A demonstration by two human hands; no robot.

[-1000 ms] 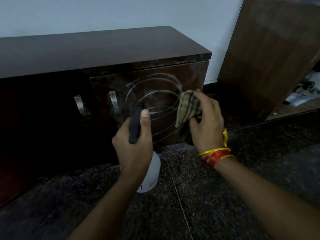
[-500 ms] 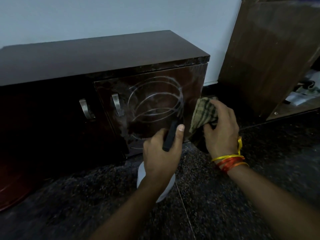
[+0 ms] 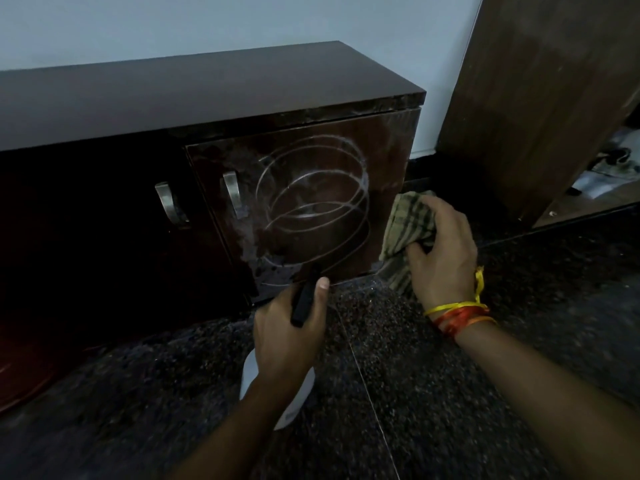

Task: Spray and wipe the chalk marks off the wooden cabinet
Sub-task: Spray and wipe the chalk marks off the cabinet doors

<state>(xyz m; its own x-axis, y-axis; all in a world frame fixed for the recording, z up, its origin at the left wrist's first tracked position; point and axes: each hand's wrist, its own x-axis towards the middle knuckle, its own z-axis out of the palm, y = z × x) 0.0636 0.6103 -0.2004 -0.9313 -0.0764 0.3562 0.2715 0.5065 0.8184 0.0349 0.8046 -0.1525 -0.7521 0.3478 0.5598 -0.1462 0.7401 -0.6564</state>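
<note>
A low dark wooden cabinet (image 3: pixel 207 95) stands against the wall. Its right door carries looping white chalk marks (image 3: pixel 311 195) with wet spray specks around them. My left hand (image 3: pixel 287 334) grips a white spray bottle (image 3: pixel 294 407) with a black head (image 3: pixel 304 299), thumb on top, nozzle pointed at the door's lower edge. My right hand (image 3: pixel 443 258) holds a bunched green checked cloth (image 3: pixel 408 223) just beyond the door's right edge, low near the floor. Coloured threads ring that wrist.
Two metal handles (image 3: pixel 232 195) sit left of the chalk marks. A tall brown wooden panel (image 3: pixel 540 98) leans at the right, with clutter behind it. The floor (image 3: pixel 415 393) is dark speckled stone with a thin tile joint.
My left hand with the bottle has dropped from in front of the chalk marks to the door's bottom edge. My right hand with the cloth has shifted right and down, off the door.
</note>
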